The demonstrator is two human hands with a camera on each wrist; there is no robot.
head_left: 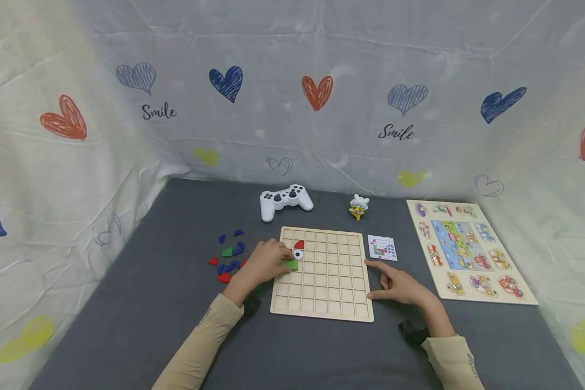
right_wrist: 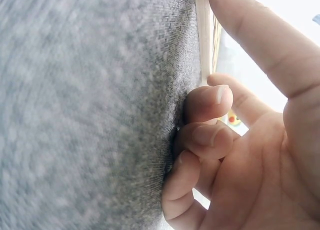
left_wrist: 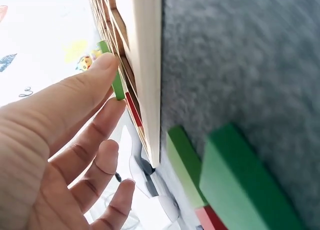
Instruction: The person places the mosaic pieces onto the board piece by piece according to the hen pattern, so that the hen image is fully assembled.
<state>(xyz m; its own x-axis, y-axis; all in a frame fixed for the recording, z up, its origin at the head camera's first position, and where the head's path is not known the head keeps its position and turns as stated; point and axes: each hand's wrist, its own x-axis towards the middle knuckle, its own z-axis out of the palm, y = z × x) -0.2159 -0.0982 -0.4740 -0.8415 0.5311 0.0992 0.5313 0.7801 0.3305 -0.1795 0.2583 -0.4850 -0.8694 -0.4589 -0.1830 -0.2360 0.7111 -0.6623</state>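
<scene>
A square wooden grid board (head_left: 333, 281) lies on the table between the hands. At its left side my left hand (head_left: 265, 261) pinches a green tile (head_left: 291, 265) between thumb and fingertips, over the left columns. In the left wrist view the same green tile (left_wrist: 118, 86) stands on edge in the pinch. Just above it in the grid sit a round black-and-white eye tile (head_left: 298, 254) and a red quarter-round tile (head_left: 299, 244). My right hand (head_left: 398, 284) touches the board's right edge with extended index finger and thumb; its other fingers curl in over the cloth, holding nothing.
Loose blue, red and green pieces (head_left: 227, 252) lie left of the board, some beside the left forearm. A printed pattern card (head_left: 382, 248) is right of the grid. A white game controller (head_left: 286, 199) and small figurine (head_left: 358, 207) stand behind; a picture puzzle (head_left: 512, 260) lies far right.
</scene>
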